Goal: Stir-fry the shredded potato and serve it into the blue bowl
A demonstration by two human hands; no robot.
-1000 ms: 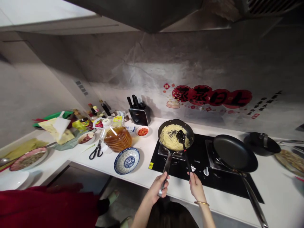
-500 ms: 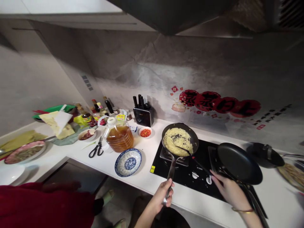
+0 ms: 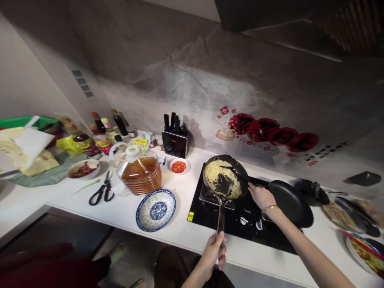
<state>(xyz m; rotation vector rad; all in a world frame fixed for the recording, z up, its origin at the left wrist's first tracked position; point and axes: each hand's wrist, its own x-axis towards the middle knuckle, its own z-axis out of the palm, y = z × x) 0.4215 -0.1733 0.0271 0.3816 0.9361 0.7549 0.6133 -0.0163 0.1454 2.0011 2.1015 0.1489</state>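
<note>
My left hand (image 3: 213,252) is wrapped round the long metal handle (image 3: 221,218) of a dark frying pan (image 3: 246,182) on the left burner. Pale shreds that look like potato (image 3: 214,174) lie in a ring inside it, with dark pan bottom showing in the middle. Closed on the dark handle of a spatula (image 3: 240,175), my right hand (image 3: 262,198) hovers by the pan's right rim. The spatula's head is among the shreds at the far side and only partly visible. A second black pan (image 3: 292,204) stands under and beyond my right forearm.
Left of the black cooktop (image 3: 193,204) are a blue-and-white plate (image 3: 157,210), a bowl of chopped red chilli (image 3: 179,166), a large oil jug (image 3: 141,176), scissors (image 3: 102,190) and a knife block (image 3: 175,143). Filled dishes stand at right. Another person's red clothing (image 3: 45,264) shows lower left.
My right hand has moved away from me with the spatula, whose head went from the pan's near side to its far side. The shreds are pushed apart. My view has shifted.
</note>
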